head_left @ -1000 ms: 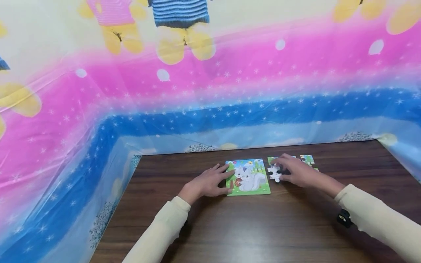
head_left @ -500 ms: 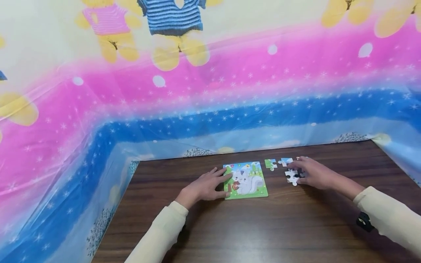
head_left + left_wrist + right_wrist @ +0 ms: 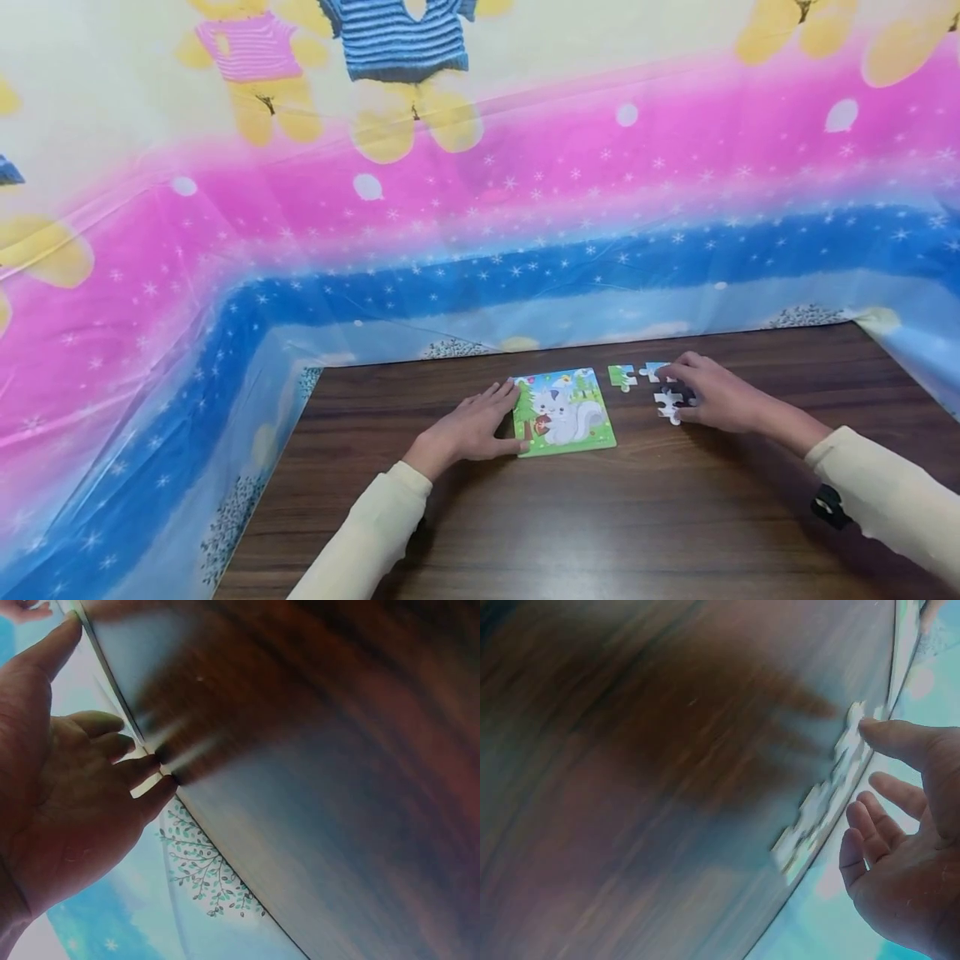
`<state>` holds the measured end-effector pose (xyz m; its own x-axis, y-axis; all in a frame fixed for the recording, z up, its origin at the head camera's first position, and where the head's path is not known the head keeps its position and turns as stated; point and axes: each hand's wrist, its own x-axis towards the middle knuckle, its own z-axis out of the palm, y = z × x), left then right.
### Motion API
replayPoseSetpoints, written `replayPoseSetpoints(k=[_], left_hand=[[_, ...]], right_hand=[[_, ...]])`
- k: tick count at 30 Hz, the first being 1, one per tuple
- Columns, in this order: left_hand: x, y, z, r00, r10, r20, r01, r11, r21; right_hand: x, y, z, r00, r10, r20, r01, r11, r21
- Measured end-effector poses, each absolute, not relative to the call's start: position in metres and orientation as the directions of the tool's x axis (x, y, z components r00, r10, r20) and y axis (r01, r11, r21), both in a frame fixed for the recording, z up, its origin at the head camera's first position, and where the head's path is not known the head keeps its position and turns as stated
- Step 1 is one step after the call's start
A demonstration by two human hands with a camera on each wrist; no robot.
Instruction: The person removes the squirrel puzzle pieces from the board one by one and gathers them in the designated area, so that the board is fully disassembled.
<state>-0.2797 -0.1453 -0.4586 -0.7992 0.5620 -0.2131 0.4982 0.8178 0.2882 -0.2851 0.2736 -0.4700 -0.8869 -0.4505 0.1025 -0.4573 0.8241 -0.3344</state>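
Observation:
A square picture puzzle (image 3: 566, 417) showing a grey-white squirrel lies flat on the dark wood table (image 3: 555, 525). My left hand (image 3: 472, 423) rests along its left edge, fingers extended and thumb at the near corner. To the puzzle's right lie loose jigsaw pieces: a green one (image 3: 622, 377), a bluish one (image 3: 651, 370) and a white-grey one (image 3: 667, 405). My right hand (image 3: 712, 396) hovers low over them, thumb tip at the white-grey piece and forefinger by the bluish one. More pieces (image 3: 810, 814) show in the right wrist view; the right hand hides them from the head view.
A printed cloth (image 3: 480, 225) with bears and pink and blue bands hangs behind and left of the table. The table's back edge runs just beyond the puzzle and pieces. A black wrist camera (image 3: 830, 504) sits under the right sleeve.
My right hand has moved right along with the white-grey piece, uncovering the green and bluish ones. The left fingers have drawn back from over the picture to its left edge.

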Motion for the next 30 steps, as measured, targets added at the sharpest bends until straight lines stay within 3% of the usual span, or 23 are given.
replayPoseSetpoints(k=[15,22,30], left_hand=[[-0.285,-0.144,-0.454,-0.797,0.543,-0.265,0.468,0.832,0.298],[-0.287,-0.144,-0.452,-0.795,0.536,-0.285,0.458,0.837,0.299],[-0.289,-0.144,-0.455,-0.790,0.541,-0.290,0.466,0.836,0.290]], right_hand=[[-0.288,0.159,-0.458,-0.834,-0.549,0.063,-0.518,0.736,-0.436],[-0.296,0.112,-0.460,-0.808,-0.589,-0.024,-0.505,0.712,-0.487],[-0.301,0.091,-0.462,-0.817,-0.576,-0.040,-0.502,0.742,-0.444]])
